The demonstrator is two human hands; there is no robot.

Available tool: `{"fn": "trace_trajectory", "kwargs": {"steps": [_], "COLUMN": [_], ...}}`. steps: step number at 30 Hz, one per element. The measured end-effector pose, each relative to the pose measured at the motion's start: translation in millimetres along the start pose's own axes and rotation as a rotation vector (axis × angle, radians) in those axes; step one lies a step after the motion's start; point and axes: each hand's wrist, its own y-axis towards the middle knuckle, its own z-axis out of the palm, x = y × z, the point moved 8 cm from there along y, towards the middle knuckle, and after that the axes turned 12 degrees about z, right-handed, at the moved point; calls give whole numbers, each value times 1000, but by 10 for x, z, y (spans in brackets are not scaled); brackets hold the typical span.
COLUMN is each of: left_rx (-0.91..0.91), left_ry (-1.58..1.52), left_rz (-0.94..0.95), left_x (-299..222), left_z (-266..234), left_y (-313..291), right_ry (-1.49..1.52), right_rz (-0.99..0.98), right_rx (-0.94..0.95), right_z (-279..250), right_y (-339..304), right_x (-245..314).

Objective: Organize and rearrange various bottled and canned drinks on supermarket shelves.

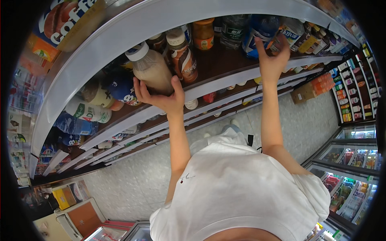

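My left hand (163,98) is wrapped around the lower part of a clear bottle (154,71) with a white cap and a beige drink inside. That bottle leans at the shelf's front edge. Just right of it stands a brown-labelled coffee bottle (183,60) with a pale cap. Farther right, my right hand (274,58) has its thumb and fingers curved around the front of a blue bottle (260,34) on the same shelf. Part of the blue bottle is hidden behind the fingers.
An orange jar (204,34) and a dark-labelled water bottle (232,32) stand between my hands. To the left are a dark blue bottle (121,87) and a white bottle (88,110). A white shelf edge (225,82) runs below. Glass-door coolers (350,176) stand at the right.
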Motion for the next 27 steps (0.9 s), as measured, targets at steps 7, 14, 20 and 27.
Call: {"fn": "trace_trajectory", "kwargs": {"steps": [7, 14, 20, 27], "left_rx": [9, 10, 33, -2], "left_ry": [11, 40, 40, -10], "left_rz": [-16, -19, -17, -58], "left_x": [-3, 21, -10, -14], "left_z": [23, 6, 18, 37], "left_y": [-5, -19, 3, 5], "right_ry": [-114, -87, 60, 157], "right_rz": [92, 190, 182, 110], "right_rx": [248, 375, 536, 670], "right_z": [304, 272, 423, 742], "right_y": [-23, -177, -444, -831], "right_x": [-312, -131, 230, 468]}}
